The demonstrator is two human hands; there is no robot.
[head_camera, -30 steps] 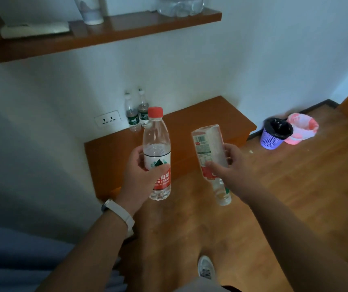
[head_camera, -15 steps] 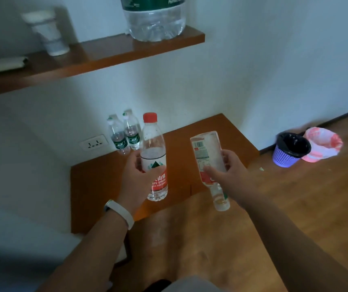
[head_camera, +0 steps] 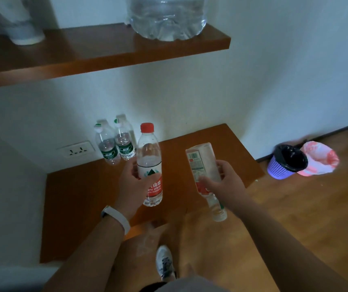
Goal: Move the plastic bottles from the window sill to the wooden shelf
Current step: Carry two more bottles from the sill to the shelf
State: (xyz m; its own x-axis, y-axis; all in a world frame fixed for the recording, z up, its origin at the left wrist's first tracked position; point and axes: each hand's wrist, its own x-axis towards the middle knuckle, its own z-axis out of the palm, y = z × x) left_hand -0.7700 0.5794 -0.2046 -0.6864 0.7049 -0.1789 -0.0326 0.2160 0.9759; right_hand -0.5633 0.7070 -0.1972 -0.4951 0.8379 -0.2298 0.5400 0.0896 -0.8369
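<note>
Now L hand (head_camera: 133,186) is gripping clear red-capped plastic bottle (head_camera: 149,152) mid-body; R hand (head_camera: 225,184) is gripping upside-down clear plastic bottle (head_camera: 200,159). Prob. light, squashy.

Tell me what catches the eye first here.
The left hand holds a red-capped bottle upright at centre, while the right hand holds a second bottle tipped neck-down. Behind them, two green-labelled bottles stand against the wall, and a large water jug sits on the upper wooden shelf.

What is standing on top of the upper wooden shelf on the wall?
A large clear water jug near the shelf's right end and a whitish cup-like thing further left. Their tops are cut off by the frame edge.
</note>
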